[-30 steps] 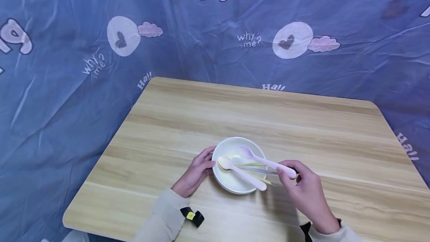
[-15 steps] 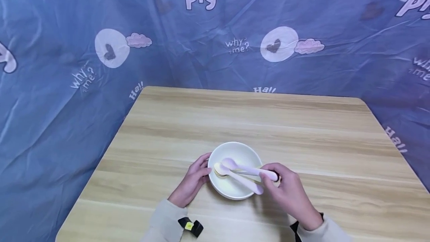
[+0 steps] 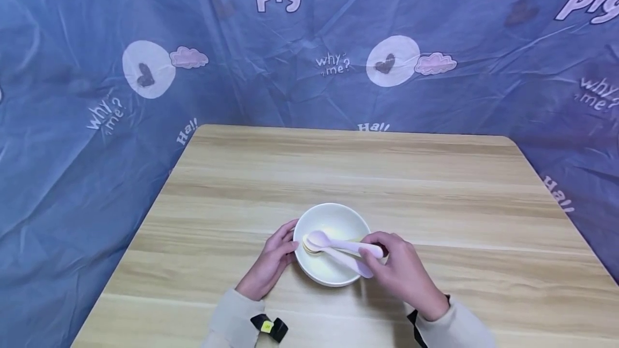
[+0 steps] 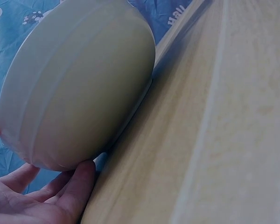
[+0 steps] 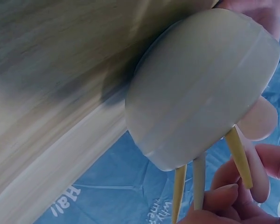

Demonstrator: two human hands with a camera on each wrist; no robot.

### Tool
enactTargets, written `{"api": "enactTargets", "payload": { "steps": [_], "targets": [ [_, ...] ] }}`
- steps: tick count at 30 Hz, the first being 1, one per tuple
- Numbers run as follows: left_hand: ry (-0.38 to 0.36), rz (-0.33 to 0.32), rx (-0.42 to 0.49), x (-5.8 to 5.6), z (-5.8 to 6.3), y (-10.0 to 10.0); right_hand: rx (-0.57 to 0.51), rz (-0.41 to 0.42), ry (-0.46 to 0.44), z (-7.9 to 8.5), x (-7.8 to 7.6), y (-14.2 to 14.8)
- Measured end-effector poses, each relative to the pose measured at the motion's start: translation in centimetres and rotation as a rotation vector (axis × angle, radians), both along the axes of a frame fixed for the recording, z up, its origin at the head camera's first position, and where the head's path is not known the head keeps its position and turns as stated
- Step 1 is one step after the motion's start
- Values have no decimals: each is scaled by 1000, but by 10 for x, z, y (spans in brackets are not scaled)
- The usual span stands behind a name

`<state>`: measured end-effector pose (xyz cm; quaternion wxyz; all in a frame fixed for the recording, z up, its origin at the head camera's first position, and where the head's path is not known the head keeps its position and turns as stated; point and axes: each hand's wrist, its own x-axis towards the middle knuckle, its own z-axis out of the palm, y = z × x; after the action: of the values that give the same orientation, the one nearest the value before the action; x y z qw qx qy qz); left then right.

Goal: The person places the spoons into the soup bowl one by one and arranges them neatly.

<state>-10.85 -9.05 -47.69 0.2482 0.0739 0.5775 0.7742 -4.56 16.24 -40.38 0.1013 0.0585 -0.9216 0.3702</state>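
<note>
A white bowl stands on the table near its front. My left hand grips its left side, thumb at the rim and fingers against the outer wall, as the left wrist view shows. Over the bowl, my right hand pinches the handle of a pale purple spoon. Its head overlaps other spoon heads at the bowl's left inside. A pale pink spoon lies under it, handle across the front right rim. In the right wrist view, yellow handles and a grey handle stick out past the rim.
The wooden table spreads out behind and to both sides of the bowl. Blue printed cloth hangs behind the table and along its left and right sides. Black straps sit at the sleeve cuffs.
My right hand has moved left with the purple spoon, bringing its head from the bowl's middle onto the other spoon heads. My left hand stays at the bowl. The head view has shifted slightly.
</note>
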Motion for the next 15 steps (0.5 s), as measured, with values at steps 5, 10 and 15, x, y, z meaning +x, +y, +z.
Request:
{"api": "enactTargets", "payload": {
  "steps": [5, 10, 15],
  "targets": [
    [-7, 2, -3, -1, 1, 0, 47, 7, -9, 1, -2, -1],
    [-7, 5, 0, -1, 2, -1, 87, 13, 2, 1, -3, 0],
    [-10, 11, 7, -1, 3, -1, 133, 30, 0, 3, -2, 0]
  ]
}}
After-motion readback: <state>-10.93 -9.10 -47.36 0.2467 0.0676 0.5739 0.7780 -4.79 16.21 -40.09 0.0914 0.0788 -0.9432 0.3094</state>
